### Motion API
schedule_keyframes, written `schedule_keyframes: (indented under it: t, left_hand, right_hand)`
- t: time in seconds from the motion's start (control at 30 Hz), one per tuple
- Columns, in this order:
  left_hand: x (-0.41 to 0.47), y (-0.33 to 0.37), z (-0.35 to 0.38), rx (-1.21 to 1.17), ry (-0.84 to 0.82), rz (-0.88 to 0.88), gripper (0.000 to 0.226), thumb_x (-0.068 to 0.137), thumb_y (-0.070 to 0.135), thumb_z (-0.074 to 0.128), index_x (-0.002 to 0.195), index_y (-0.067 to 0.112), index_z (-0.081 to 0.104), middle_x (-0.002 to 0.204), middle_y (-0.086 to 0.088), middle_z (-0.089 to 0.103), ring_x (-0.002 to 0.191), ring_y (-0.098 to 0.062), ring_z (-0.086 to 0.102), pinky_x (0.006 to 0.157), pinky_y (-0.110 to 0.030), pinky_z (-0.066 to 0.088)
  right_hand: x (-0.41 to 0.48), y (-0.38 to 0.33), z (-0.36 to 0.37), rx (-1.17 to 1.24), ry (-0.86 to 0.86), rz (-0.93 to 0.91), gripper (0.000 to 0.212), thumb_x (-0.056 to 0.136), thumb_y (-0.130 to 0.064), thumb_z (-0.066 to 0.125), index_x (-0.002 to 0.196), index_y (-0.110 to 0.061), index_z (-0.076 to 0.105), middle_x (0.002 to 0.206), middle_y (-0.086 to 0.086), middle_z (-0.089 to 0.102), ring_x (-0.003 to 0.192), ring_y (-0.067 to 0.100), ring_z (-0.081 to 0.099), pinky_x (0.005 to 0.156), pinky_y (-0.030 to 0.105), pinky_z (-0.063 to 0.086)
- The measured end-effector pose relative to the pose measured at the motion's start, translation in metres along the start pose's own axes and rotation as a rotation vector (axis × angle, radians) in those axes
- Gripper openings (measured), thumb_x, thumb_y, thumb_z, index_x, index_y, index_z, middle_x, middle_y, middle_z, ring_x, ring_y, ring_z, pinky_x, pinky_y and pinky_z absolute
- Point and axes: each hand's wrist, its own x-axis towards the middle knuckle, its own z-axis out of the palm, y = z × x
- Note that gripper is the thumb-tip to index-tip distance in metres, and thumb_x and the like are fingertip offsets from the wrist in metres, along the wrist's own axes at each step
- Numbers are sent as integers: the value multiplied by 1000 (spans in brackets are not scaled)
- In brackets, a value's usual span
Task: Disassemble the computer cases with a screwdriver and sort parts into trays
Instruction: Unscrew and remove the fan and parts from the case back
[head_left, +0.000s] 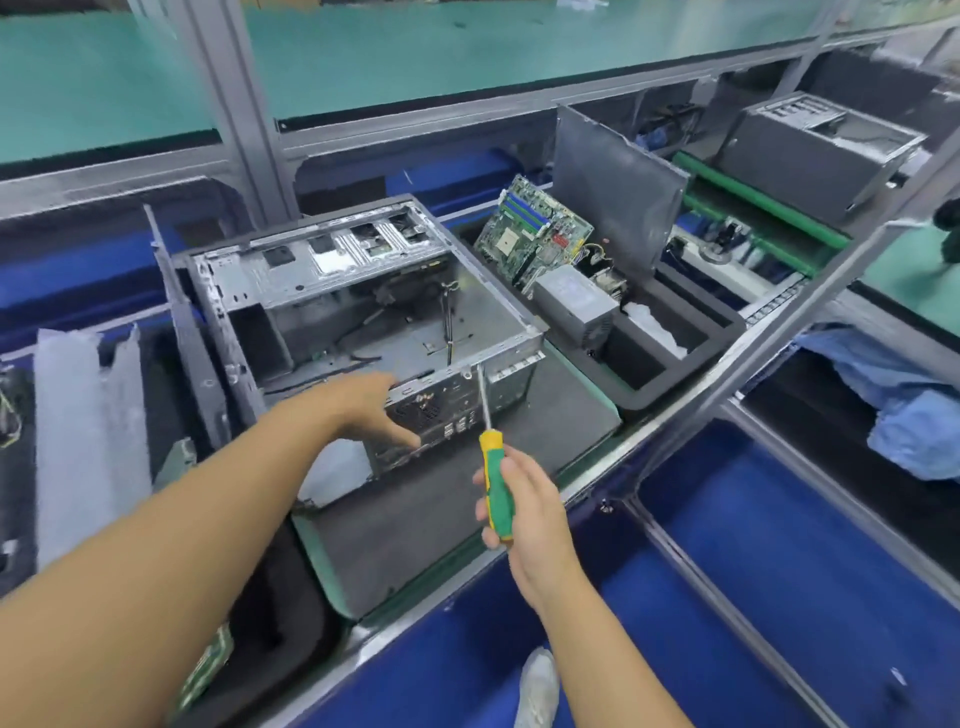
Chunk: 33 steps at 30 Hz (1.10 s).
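Note:
An open grey computer case (363, 312) lies on its side on a dark mat, its inside stripped down to a few cables. My left hand (371, 410) rests with spread fingers against the case's rear panel. My right hand (524, 512) grips the green and yellow handle of a screwdriver (493, 467). The screwdriver's shaft points up, and its tip touches a screw at the top edge of the rear panel. To the right stands a black foam tray (691, 343) holding a green motherboard (535, 228), a grey power supply (576, 301) and a case side panel (618, 192).
A second computer case (815, 150) sits at the back right behind green rollers. Bubble-wrap rolls (83, 436) lie at the left. A side panel (187, 332) leans against the case's left. Blue bins (779, 597) run along the near edge, one with blue cloth (904, 410).

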Motion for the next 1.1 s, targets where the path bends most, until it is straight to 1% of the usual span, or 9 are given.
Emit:
schedule_keyframes:
  t: [0.1,0.27,0.33,0.37,0.47,0.67,0.87,0.97,1.1]
  left_hand:
    - [3,-10,9,-14,25,-6,66,77,37,77,133,18,48,130,-8,59,106,-26,58,92,-41,50]
    - [9,-19,12,-219,15,-69,74,70,23,73,138,13,47,116,-7,65,87,-20,60,65,-28,45]
    - [11,-21,15,-337,7,-70,52,66,20,72,115,14,55,81,-6,62,62,-18,50,51,-27,38]
    - [11,-22,16,-390,-3,-77,39,64,19,71,99,15,56,72,-8,54,59,-19,43,48,-28,33]
    - [8,-19,15,-417,6,-64,25,58,17,67,67,16,43,62,-7,38,57,-18,31,45,-26,22]
    - [3,-12,12,-309,0,-83,35,58,20,66,48,18,32,51,-1,30,51,-19,25,42,-25,18]
    - [4,-12,12,-297,4,-91,32,55,29,64,48,16,35,46,0,33,51,-21,31,48,-27,25]
    - [10,-13,16,-445,94,-163,19,71,20,76,69,11,60,71,-8,62,69,-24,61,71,-35,57]
    - [12,-11,18,-482,114,-185,13,78,14,75,79,8,63,90,-12,67,82,-25,64,83,-41,58]
  right_hand:
    - [-31,44,5,-167,-17,87,17,103,-21,54,114,-22,67,94,6,68,61,16,56,43,29,40]
    - [-57,85,25,-319,-55,132,21,97,-26,60,111,-38,69,85,-13,66,60,10,54,46,25,41]
    - [-53,88,34,-330,-14,114,23,96,-24,58,109,-40,69,82,-14,65,62,7,50,53,23,39]
    - [-50,88,38,-322,6,103,23,96,-23,58,108,-40,69,83,-13,65,63,7,50,57,23,39]
    - [-42,88,44,-300,41,58,24,96,-22,58,111,-39,68,91,-11,67,68,7,52,61,22,41]
    - [-31,89,44,-272,69,30,25,95,-23,60,108,-41,70,89,-16,67,67,5,51,64,24,44]
    - [-29,96,47,-271,86,34,25,95,-22,60,109,-40,70,90,-14,66,70,6,52,66,23,45]
    - [-30,99,48,-267,86,33,24,95,-22,60,109,-40,69,90,-16,66,69,5,52,65,22,46]
    - [-31,99,49,-259,87,21,26,95,-20,59,110,-38,69,90,-16,66,69,5,52,65,21,45]
